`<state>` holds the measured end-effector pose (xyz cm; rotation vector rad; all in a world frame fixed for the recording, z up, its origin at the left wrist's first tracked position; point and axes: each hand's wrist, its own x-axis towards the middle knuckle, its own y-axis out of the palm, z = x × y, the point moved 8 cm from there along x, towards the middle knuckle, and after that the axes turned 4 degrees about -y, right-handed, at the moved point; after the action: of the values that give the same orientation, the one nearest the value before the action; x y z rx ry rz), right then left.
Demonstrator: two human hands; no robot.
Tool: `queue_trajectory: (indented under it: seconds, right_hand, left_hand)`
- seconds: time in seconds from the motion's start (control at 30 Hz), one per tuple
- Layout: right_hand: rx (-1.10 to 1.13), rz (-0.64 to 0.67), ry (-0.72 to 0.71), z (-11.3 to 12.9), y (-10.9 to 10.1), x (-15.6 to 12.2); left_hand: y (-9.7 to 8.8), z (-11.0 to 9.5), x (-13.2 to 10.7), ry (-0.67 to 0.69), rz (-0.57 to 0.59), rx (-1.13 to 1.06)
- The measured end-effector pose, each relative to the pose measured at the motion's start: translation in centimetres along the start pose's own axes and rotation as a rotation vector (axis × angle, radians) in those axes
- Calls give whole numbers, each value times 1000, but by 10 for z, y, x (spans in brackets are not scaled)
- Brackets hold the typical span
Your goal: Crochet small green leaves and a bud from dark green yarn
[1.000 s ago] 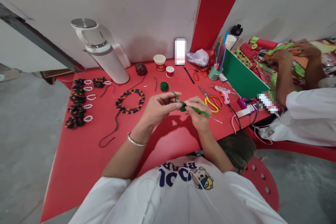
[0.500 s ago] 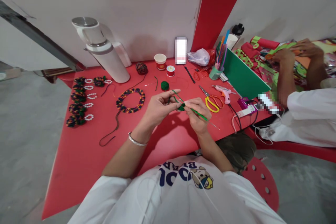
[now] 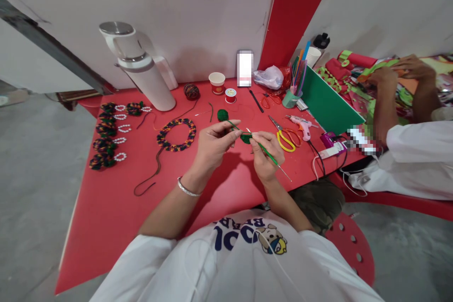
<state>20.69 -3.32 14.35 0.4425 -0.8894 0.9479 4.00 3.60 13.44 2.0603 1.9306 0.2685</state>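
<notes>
My left hand (image 3: 214, 144) is closed, thumb and forefinger pinching a strand of green yarn (image 3: 232, 124). Between my two hands is a small dark green crocheted piece (image 3: 245, 138), partly covered by fingers. A green-handled crochet hook (image 3: 268, 153) is gripped in my right hand (image 3: 267, 151); its metal end points down to the right, and its other tip shows by the green piece. Just beyond my left fingers lies a green yarn ball (image 3: 222, 114). Left of my hands, a multicoloured crocheted ring (image 3: 176, 135) rests flat on the red table (image 3: 116, 217).
At left are a white flask (image 3: 148, 80) and several yarn pieces with bead loops (image 3: 106, 128). Behind stand a paper cup (image 3: 217, 83) and a phone (image 3: 245, 68). Scissors (image 3: 283, 137) and a pink glue gun (image 3: 303, 126) lie right. Past a green divider (image 3: 329, 99), a co-worker's hands (image 3: 399, 71) handle fabric.
The raised loop of green yarn by my left fingers has been drawn down, and my fingertips now pinch nearer the piece. The hook's lower end has dipped slightly left.
</notes>
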Motion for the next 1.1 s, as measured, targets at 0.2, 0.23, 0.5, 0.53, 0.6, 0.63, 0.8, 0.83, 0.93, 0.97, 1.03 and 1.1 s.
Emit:
queue_trajectory:
  seconds: [0.2, 0.23, 0.5, 0.53, 0.6, 0.63, 0.8, 0.83, 0.93, 0.97, 1.03, 1.1]
  right_hand:
    - [288, 212, 249, -27, 16, -9]
    - [315, 255, 296, -31, 18, -11]
    - [424, 297, 393, -46, 11, -14]
    - [427, 297, 398, -47, 10, -14]
    - [422, 310, 405, -47, 9, -14]
    - [417, 317, 408, -48, 9, -14]
    - [404, 367, 395, -48, 9, -11]
    - [401, 379, 392, -47, 9, -9]
    - [385, 411, 389, -43, 9, -4]
    - [382, 419, 385, -41, 8, -1]
    - [382, 431, 369, -37, 7, 4]
    - [387, 446, 353, -33, 6, 9]
  left_hand:
    - [-4, 5, 5, -47, -8, -7]
    - [-4, 6, 6, -59, 13, 7]
    - [3, 1, 1, -167, 362, 229]
    - [5, 2, -1, -178, 401, 241]
    - [10, 2, -4, -189, 450, 262]
    - [11, 2, -4, -188, 456, 272]
    - [10, 2, -4, -178, 431, 317]
    - [10, 2, -4, -175, 433, 319]
    - [11, 0, -5, -172, 441, 321]
    - [11, 0, -5, -173, 441, 328]
    - [11, -1, -5, -181, 439, 346]
    - [11, -1, -6, -196, 432, 362]
